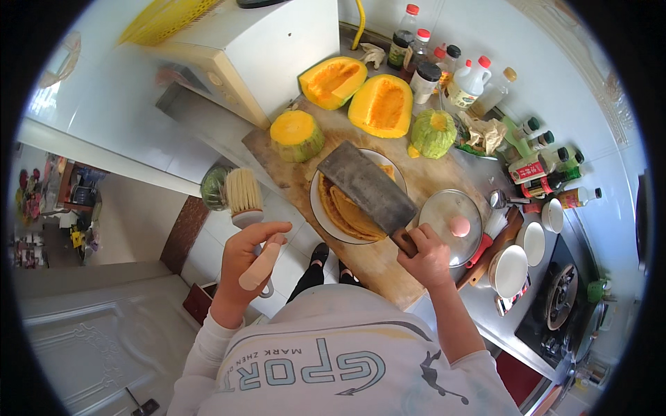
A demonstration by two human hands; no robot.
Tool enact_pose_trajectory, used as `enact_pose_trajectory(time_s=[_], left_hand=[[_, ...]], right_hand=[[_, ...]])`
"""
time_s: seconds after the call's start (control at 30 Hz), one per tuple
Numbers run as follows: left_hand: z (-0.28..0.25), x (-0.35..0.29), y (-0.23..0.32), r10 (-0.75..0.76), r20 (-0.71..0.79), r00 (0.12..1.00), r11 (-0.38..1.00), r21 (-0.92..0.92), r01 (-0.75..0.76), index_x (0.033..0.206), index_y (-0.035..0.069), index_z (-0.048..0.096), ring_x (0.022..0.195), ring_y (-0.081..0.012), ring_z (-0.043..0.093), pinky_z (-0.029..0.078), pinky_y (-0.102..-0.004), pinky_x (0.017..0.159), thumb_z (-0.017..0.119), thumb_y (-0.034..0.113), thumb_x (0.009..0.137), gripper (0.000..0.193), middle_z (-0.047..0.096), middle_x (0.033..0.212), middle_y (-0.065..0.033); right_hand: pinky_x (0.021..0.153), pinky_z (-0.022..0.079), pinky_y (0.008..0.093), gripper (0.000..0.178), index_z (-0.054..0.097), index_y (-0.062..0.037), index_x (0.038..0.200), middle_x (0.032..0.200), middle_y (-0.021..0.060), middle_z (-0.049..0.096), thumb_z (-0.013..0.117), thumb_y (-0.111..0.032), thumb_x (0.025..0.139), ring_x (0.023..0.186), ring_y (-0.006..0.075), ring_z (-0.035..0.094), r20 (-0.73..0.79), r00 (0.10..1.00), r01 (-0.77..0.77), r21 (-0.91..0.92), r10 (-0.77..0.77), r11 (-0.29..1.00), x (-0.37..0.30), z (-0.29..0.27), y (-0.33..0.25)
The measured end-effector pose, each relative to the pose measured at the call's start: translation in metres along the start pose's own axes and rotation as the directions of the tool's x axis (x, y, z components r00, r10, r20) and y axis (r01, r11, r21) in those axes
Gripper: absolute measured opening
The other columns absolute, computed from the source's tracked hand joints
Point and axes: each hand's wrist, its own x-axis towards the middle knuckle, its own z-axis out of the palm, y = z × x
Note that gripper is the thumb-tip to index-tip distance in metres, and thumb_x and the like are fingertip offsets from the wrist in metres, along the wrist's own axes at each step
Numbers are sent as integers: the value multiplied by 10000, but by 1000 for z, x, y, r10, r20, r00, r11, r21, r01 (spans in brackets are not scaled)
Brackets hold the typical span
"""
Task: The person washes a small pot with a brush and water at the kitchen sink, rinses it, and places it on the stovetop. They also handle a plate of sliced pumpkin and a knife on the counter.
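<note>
The right hand (427, 258) clenches a cleaver (368, 186), its blade laid flat over sliced squash on a plate (320, 208), seemingly to steady or scrape the pile. The left hand (253, 256), fingers grasping a brush (244, 194), holds it off the board (305, 173) at nine o'clock. Pumpkin halves (361, 93) wait at twelve.

I am looking down into a home kitchen. Just beyond my fingers (416, 239), a wooden cutting board (305, 173) is lying on the bench (479, 305) with cut pumpkin halves (385, 104) sitting at its far edge. Past those, sauce and oil bottles (444, 66) are standing crowded against the tiled wall. To the right of my fingers, white bowls (510, 270) are resting beside a gas hob (558, 298), and a microwave (243, 48) is sitting far to the left.
</note>
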Motion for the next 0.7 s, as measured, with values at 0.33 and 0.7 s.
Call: enact_pose_trajectory(time_s=[0.33,0.7], left_hand=[[-11,-23,-16,-14,-69,997,1000,10,15,1157,-29,731,905,-179,698,543,-296,825,553,61,1017,243,736,1057,-112],[-56,-33,-43,-7,-91,996,999,-37,4,1150,-27,733,898,-154,677,533,-300,810,576,56,987,241,727,984,-99]], right_hand=[[769,555,450,368,650,-106,1033,994,77,638,823,-166,713,947,315,646,44,993,-105,-67,108,992,-8,20,-2],[693,511,343,232,641,-27,992,892,108,632,789,-38,814,757,228,616,-176,973,-99,276,152,956,26,2,-58]])
